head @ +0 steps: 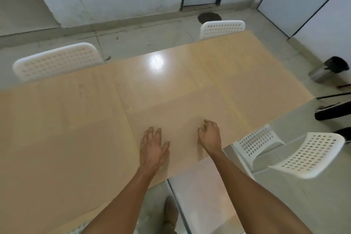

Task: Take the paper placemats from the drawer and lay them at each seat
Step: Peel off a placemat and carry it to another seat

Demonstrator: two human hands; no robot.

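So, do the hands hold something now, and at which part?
Nothing is held. The left hand lies flat on a paper placemat; the right hand touches it with bent fingers.

— Where can the hands pass?

— Over the table: its top lies bare ahead and to the left, out to the far edge.

— What hems it in?

— A white chair stands against the far edge on the left, another chair at the far right corner. Two perforated chairs stand close together by the near right corner. A bin stands on the floor, well apart.
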